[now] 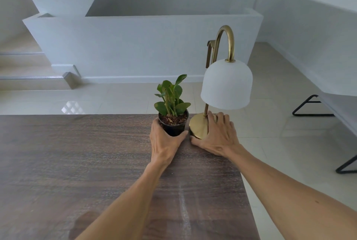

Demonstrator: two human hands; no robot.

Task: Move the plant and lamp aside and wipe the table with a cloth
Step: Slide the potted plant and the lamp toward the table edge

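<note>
A small green plant [172, 96] in a black pot [174, 128] stands near the far right corner of the dark wooden table [77, 152]. My left hand [164, 143] wraps around the pot from the near side. Just right of it stands a brass lamp [226, 85] with a white dome shade and a round base [198, 125]. My right hand [218, 135] lies over the base, fingers spread around the stem. No cloth is in view.
The table's far edge runs just behind the plant and its right edge just past the lamp. Beyond lie a glossy tiled floor [116, 100], steps at the left, and black metal bench legs [309, 106] at the right.
</note>
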